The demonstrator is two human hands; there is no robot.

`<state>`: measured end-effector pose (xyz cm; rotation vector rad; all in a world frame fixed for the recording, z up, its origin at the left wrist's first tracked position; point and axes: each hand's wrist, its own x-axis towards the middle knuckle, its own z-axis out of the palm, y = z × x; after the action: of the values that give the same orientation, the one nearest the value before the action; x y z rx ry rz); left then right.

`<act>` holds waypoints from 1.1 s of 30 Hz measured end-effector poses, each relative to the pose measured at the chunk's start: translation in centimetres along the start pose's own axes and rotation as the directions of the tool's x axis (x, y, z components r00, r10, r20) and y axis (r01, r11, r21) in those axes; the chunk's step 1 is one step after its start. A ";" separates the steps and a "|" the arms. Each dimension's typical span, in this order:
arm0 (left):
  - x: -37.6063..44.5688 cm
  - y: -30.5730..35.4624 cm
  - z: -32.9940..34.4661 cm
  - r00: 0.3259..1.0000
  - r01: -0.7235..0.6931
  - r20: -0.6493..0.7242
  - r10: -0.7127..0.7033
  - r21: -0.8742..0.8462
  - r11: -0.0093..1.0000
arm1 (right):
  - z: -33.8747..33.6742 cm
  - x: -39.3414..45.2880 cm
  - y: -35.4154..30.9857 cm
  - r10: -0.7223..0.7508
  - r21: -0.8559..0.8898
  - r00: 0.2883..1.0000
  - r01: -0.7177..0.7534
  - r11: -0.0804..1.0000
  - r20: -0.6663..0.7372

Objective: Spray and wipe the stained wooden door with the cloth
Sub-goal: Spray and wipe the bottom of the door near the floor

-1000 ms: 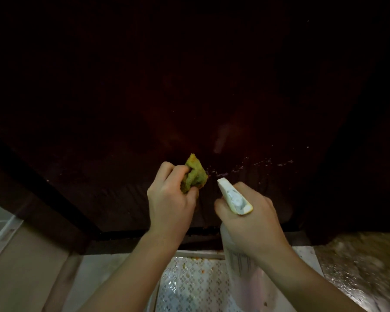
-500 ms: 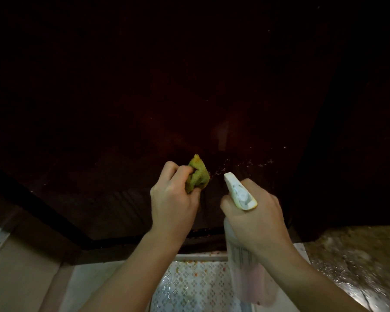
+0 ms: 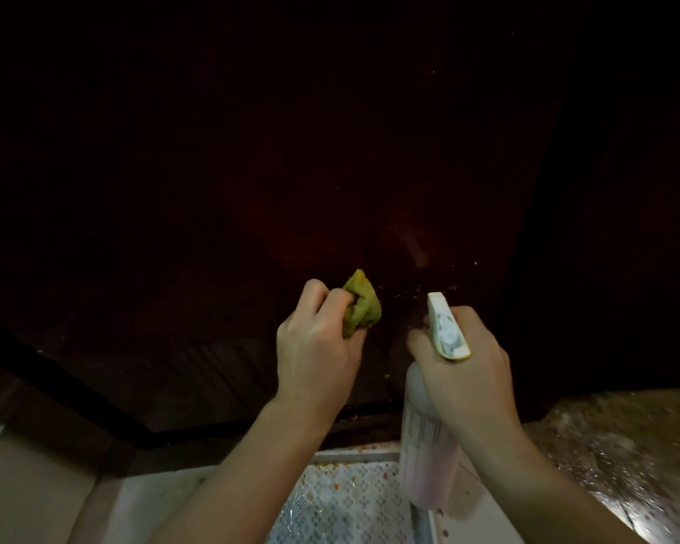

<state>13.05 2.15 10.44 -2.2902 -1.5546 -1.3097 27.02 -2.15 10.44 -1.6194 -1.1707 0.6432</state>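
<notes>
Left hand [image 3: 317, 359] clutches cloth [image 3: 361, 304] mid-frame; right hand [image 3: 470, 380] grips bottle [image 3: 428, 445]; door [image 3: 252, 170] behind, patterned floor [image 3: 342, 500] below.

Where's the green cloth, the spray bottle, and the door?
green cloth [image 3: 364, 308], head view, on the bunched middle above the fingers.
spray bottle [image 3: 446, 327], head view, on the white spray head.
door [image 3: 213, 190], head view, on its dark wooden face.

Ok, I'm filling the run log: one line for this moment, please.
left hand: grips crumpled green cloth | right hand: grips white plastic spray bottle, nozzle toward dark wooden door | droplets on door
</notes>
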 end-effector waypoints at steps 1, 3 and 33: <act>0.0 0.2 0.2 1.000 -0.008 0.000 0.008 -0.003 1.000 | -0.1 0.0 0.2 0.000 -0.001 1.000 0.000 1.000 -0.001; 0.2 0.5 0.6 1.000 -0.028 0.004 0.028 -0.005 1.000 | -0.4 0.2 0.7 0.002 -0.007 1.000 -0.002 1.000 -0.006; 1.1 8.8 8.5 0.932 -0.280 0.241 0.270 0.009 0.960 | -5.7 2.3 3.8 0.121 0.041 0.971 -0.115 0.993 -0.207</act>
<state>25.21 2.89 9.15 -2.5987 -1.2392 -0.9541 34.18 -2.51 9.30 -1.6975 -0.9132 0.5466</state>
